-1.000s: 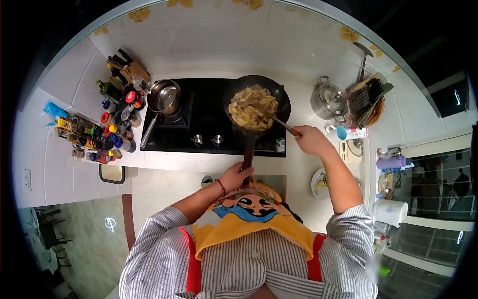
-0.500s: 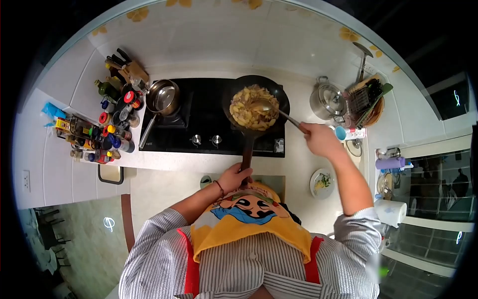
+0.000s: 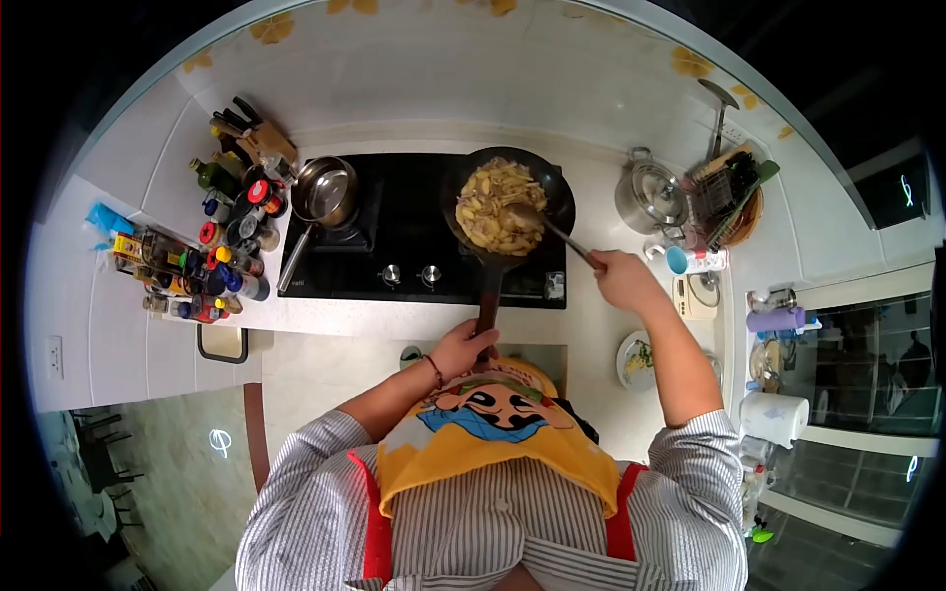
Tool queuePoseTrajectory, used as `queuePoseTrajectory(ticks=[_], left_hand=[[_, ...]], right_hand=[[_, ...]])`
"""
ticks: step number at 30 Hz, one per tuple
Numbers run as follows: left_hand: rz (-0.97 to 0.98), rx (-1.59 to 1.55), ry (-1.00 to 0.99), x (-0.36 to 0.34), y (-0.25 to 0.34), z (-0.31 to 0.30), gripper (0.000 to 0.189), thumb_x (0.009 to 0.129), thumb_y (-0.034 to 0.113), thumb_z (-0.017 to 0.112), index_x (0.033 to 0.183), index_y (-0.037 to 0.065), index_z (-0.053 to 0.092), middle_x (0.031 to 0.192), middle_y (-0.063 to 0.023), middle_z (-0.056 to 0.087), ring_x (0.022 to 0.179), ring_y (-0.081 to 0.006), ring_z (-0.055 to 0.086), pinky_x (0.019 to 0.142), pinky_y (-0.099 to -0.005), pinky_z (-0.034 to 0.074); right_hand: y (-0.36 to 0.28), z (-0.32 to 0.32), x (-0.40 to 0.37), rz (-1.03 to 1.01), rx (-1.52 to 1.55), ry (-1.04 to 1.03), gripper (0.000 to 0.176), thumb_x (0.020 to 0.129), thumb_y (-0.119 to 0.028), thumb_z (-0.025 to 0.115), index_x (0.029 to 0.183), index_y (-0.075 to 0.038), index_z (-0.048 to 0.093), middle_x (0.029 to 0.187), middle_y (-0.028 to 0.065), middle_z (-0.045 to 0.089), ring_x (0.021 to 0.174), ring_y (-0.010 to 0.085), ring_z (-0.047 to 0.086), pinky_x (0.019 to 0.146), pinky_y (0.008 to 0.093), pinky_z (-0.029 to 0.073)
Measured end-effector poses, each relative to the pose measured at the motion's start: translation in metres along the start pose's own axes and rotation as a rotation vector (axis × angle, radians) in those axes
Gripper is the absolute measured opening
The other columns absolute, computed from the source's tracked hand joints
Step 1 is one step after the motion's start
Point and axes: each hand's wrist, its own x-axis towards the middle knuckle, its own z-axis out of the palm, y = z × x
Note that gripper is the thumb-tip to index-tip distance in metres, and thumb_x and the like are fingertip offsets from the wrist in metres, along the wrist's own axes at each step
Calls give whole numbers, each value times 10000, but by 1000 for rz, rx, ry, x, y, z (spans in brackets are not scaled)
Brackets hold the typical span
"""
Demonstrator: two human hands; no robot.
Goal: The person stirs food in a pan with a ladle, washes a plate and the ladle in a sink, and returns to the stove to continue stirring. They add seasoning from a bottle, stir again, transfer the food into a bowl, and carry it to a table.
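Left hand: your left hand [image 3: 464, 352] is closing around the wok handle [image 3: 488, 313], below the stove's front edge.
Right hand: your right hand [image 3: 625, 280] is gripping the end of the metal ladle [image 3: 572, 243], with its bowl dipping into the food.
Wok: the dark wok [image 3: 560, 200] is sitting at the right end of the black stove [image 3: 414, 217], its handle pointing toward you.
Food: yellowish sliced pieces [image 3: 493, 197] are lying in the wok, around the ladle's bowl.
Saucepan: a steel saucepan [image 3: 325, 192] is resting on the stove's left side, well apart from the wok.
Right counter: a lidded pot [image 3: 651, 197] is standing to the right of the stove, and a plate [image 3: 628, 377] holding green and yellow bits is lying nearer you.
Left counter: bottles and jars [image 3: 227, 246] are crowding beside the knife block [image 3: 271, 143].
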Motion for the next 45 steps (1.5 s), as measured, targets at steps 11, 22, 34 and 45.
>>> queuePoseTrajectory(ticks=[11,22,34,45], left_hand=[[-9,12,-6,6,-8,1,330,1053,308,610,1238,40,562,918,-88,675,764,-149,662,677,-285,584],[-6,-6,-25,8,-7,2,339,1051,321,608,1237,43,556,935,-92,674,834,-160,673,718,-297,602],[-15,50,-30,2,4,4,346,1059,340,591,1236,46,548,917,-81,676,707,-141,671,642,-259,559],[4,-7,-46,2,5,5,335,1067,347,571,1229,54,547,907,-65,675,693,-133,664,611,-243,519]], right_hand=[[19,5,15,123,103,-67,365,926,-164,572,1267,-122,697,1145,218,711,1055,419,661,924,453,539],[-8,-50,-29,-23,-20,18,329,912,-124,583,1214,-92,710,1049,218,722,1011,423,669,888,475,542],[-5,36,12,-11,-62,91,321,897,-96,557,1188,-81,691,998,222,723,979,423,679,867,503,549],[3,33,19,-49,79,97,360,935,-161,564,1267,-80,676,1118,229,716,1024,437,671,913,485,547]])
